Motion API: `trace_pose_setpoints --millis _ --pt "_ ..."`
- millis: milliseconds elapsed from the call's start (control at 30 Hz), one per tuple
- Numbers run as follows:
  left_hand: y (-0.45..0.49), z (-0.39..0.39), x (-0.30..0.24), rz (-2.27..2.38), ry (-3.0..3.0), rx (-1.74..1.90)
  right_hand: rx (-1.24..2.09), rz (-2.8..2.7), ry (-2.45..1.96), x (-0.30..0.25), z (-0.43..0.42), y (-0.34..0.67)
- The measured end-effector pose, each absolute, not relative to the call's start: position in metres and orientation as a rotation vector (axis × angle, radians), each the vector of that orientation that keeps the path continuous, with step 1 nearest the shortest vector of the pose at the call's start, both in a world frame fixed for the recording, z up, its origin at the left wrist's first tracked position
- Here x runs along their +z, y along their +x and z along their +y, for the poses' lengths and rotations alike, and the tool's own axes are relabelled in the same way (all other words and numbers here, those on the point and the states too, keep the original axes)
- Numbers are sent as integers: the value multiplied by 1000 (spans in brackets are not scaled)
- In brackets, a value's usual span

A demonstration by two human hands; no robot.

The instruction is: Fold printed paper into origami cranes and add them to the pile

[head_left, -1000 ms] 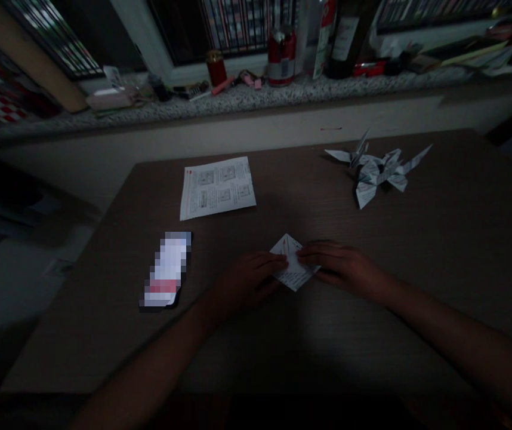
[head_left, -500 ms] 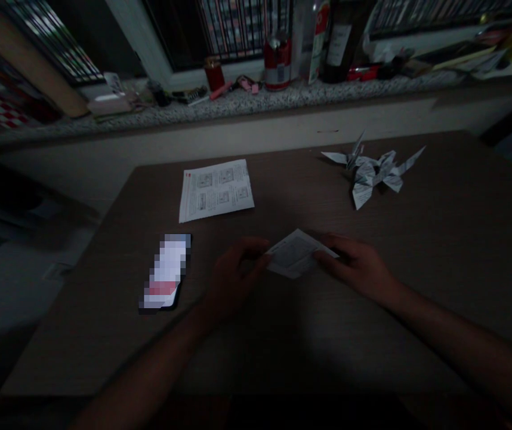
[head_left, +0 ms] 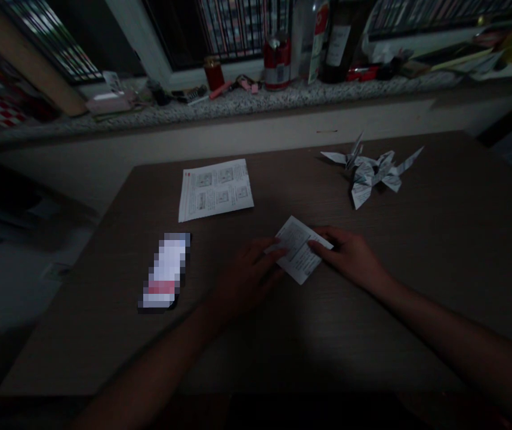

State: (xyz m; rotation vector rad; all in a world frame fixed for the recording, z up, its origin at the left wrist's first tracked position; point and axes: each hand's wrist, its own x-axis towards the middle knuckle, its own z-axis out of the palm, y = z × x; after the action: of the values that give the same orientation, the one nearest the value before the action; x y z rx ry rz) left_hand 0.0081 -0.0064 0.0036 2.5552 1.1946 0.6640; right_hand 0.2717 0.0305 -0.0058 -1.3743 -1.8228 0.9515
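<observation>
A small square of folded printed paper (head_left: 301,263) is held just over the table, one corner pointing toward me. My right hand (head_left: 349,254) pinches its right corner, with the thumb on top and the fingers underneath. At the left corner, my left hand (head_left: 253,272) has its fingers stretched out and a little apart, their tips over the paper and slightly blurred. Beyond the hands, folded paper cranes (head_left: 375,173) made from printed sheets stand at the back right. A flat printed sheet (head_left: 216,190) lies at the back left.
A phone (head_left: 165,272) with a pixelated lit screen lies left of my left hand on the brown table (head_left: 117,263). Behind the table, a granite sill (head_left: 233,98) carries a red can (head_left: 277,64), a dark bottle (head_left: 336,45) and other small items.
The folded paper has turned so that its printed face shows more fully. My left fingers have straightened and moved over its left corner. My right hand keeps its pinch.
</observation>
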Motion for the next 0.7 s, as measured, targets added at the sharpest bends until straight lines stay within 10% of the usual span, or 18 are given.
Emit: trace_pose_setpoints --millis 700 --pt "6 -11 -1 1077 2657 295 687 -2336 -910 -9 48 309"
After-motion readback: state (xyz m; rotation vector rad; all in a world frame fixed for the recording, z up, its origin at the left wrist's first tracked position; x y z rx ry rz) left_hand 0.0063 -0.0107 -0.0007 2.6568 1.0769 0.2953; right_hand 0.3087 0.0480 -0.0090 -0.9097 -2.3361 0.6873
